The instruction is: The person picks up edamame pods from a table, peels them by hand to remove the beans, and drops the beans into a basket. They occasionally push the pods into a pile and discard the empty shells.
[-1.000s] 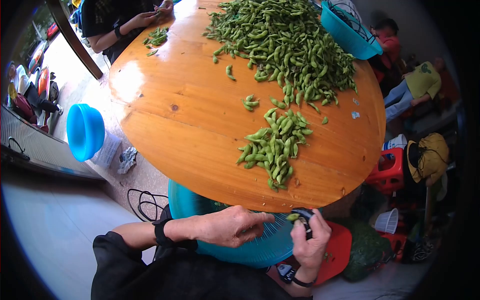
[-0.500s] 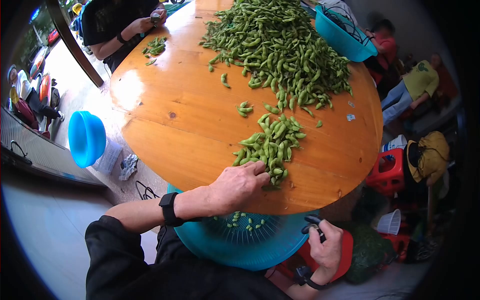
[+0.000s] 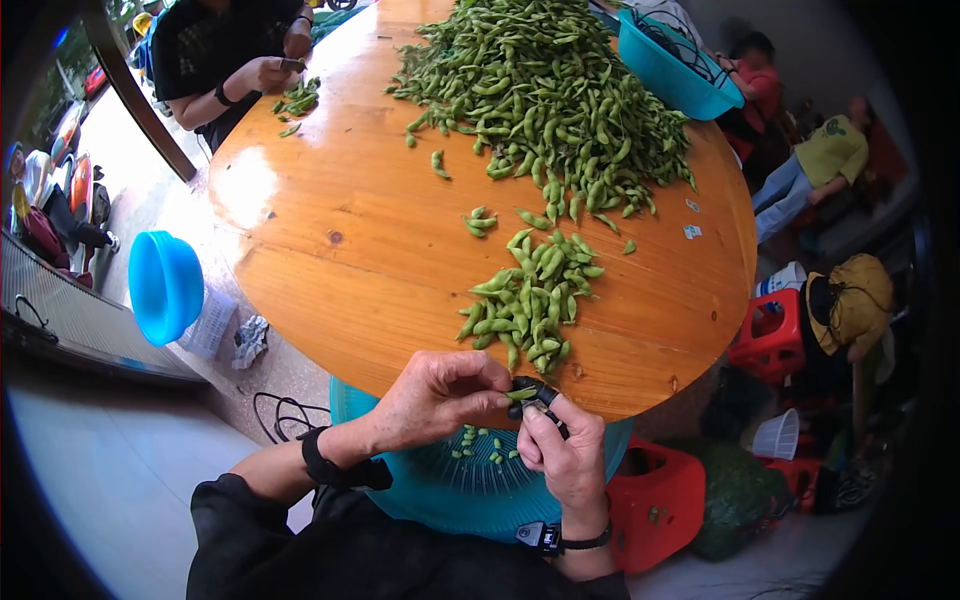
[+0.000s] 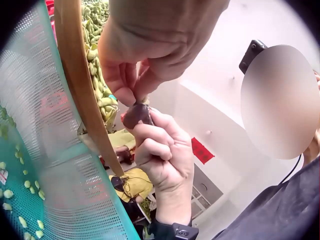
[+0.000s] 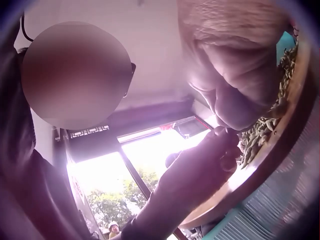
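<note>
In the head view my left hand [image 3: 430,402] pinches a green soybean pod [image 3: 521,394] between thumb and fingers, above the table's near edge. My right hand [image 3: 566,452], with black covers [image 3: 552,391] on its fingertips, meets the pod's other end and pinches it. The left wrist view shows the two hands' fingertips together at a dark cover [image 4: 136,116], which hides most of the pod. A small heap of pods [image 3: 540,290] lies just beyond the hands. Below them is a teal basket [image 3: 420,492] with several shelled beans [image 4: 34,190] in it.
A large pile of pods [image 3: 540,100] covers the far part of the wooden table [image 3: 350,290]. Beside it stands a teal basin [image 3: 675,75]. Another person [image 3: 205,50] works at the far left edge. A red stool [image 3: 655,505] is at right, blue basins [image 3: 165,288] at left.
My left hand reached to the small heap and came back with a pod. My right hand moved left and up to meet it. The pod seen earlier at the right fingertips is gone from there.
</note>
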Demonstrator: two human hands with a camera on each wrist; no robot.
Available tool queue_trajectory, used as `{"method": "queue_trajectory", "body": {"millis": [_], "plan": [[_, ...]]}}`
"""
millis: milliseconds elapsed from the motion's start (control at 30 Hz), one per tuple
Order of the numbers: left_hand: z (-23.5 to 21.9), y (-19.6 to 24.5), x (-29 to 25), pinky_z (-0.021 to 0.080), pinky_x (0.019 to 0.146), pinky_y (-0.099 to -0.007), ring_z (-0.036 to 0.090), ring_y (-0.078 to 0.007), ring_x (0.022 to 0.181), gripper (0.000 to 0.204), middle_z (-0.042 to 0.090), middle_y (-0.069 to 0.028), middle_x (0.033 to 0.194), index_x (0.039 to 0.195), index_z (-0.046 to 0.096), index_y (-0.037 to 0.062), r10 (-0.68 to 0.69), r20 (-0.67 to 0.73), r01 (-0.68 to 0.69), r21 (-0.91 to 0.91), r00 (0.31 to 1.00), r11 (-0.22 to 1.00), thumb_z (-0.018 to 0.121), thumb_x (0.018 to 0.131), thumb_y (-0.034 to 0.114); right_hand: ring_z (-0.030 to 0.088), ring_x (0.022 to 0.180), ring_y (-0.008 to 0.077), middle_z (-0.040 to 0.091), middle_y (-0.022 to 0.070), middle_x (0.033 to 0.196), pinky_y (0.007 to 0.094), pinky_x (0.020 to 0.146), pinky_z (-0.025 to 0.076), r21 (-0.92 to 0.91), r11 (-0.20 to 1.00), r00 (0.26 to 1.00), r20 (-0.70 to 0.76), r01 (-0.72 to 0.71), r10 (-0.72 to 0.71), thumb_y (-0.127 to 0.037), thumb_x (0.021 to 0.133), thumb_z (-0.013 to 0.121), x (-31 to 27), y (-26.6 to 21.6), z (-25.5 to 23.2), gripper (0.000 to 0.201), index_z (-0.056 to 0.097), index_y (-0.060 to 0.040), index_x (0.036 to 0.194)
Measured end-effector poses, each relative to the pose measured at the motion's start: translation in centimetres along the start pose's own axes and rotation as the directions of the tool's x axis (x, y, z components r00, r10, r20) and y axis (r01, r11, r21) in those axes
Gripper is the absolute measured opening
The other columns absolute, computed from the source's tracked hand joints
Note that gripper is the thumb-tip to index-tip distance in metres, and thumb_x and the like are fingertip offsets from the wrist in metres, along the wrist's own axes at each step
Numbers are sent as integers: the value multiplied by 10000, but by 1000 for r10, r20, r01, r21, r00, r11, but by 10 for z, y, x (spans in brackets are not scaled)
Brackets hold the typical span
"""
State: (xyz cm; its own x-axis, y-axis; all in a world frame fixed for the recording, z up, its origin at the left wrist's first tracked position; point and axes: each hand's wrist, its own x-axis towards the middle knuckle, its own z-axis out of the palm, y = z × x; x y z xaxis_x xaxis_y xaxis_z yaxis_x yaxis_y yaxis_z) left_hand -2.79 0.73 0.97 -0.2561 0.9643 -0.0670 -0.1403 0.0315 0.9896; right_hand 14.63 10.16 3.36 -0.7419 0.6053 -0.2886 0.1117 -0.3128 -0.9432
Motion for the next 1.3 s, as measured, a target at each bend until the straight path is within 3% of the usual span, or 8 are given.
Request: {"method": "queue_trajectory", "body": {"millis": [267, 367, 433, 600, 733, 800, 933, 1300], "plan": [[9, -3, -4, 538, 755, -248, 641, -72, 839, 55, 680, -21, 869, 919, 643, 10, 140, -66, -130, 135, 988, 982, 693, 899, -1, 478, 571, 42, 519, -2, 768, 202, 477, 380, -92, 991, 994, -30, 98, -101, -38, 967, 567, 3, 5, 1, 227, 637, 65, 1157], [7, -8, -4, 527, 692, -245, 643, -92, 773, 111, 671, -43, 834, 933, 607, 17, 103, -79, -107, -44, 992, 993, 702, 885, -13, 459, 555, 37, 504, -7, 730, 197, 474, 364, -90, 987, 991, -8, 130, -131, -29, 963, 562, 4, 3, 0, 224, 636, 59, 1156], [2, -7, -3, 495, 625, -238, 626, -105, 707, 180, 662, -48, 815, 980, 567, 36, -89, 91, 123, -521, 992, 845, 712, 880, 1, 436, 539, 31, 493, -13, 682, 190, 468, 341, 152, 987, 990, 125, 49, -68, -35, 966, 554, 4, 4, -7, 214, 640, 47, 1144], [11, -19, -3, 482, 606, -242, 614, -105, 679, 223, 663, -35, 829, 1063, 543, 49, -65, 194, 193, -765, 979, 615, 695, 902, 28, 424, 531, 29, 498, -20, 650, 186, 467, 326, 274, 960, 983, 182, -63, 13, -56, 973, 547, 6, 5, -16, 207, 644, 38, 1131], [12, -18, -3, 502, 655, -234, 624, -91, 735, 285, 666, -19, 885, 1189, 557, 31, -50, 123, 109, -542, 991, 833, 674, 929, 49, 444, 539, 31, 512, -17, 652, 189, 472, 331, -20, 1000, 997, 74, 15, -13, -80, 980, 549, 4, -2, -10, 192, 644, 38, 1098], [12, -17, -5, 521, 654, -257, 611, -66, 750, 246, 665, -15, 844, 1142, 593, 16, 119, 29, -118, -9, 993, 993, 689, 926, 85, 451, 541, 32, 512, -19, 650, 192, 475, 341, -78, 997, 998, 56, 23, -18, -86, 979, 555, 0, -5, -7, 180, 643, 41, 1070], [12, -12, -5, 547, 643, -372, 699, -274, 776, 278, 672, -154, 839, 1140, 625, -16, 380, 8, -351, 402, 925, 846, 708, 884, 54, 480, 557, 33, 525, -15, 671, 207, 485, 377, -153, 985, 997, -26, 74, -79, -87, 966, 576, -2, -4, 4, 156, 638, 54, 987], [23, -7, -9, 519, 698, -451, 639, -414, 816, 260, 617, -240, 918, 1193, 545, -64, 183, 38, -186, 293, 982, 938, 534, 943, 7, 617, 619, 287, 588, 157, 771, 364, 518, 474, -695, 643, 850, -86, 323, -520, -23, 841, 638, -3, 17, 20, 88, 644, 42, 900]]}}
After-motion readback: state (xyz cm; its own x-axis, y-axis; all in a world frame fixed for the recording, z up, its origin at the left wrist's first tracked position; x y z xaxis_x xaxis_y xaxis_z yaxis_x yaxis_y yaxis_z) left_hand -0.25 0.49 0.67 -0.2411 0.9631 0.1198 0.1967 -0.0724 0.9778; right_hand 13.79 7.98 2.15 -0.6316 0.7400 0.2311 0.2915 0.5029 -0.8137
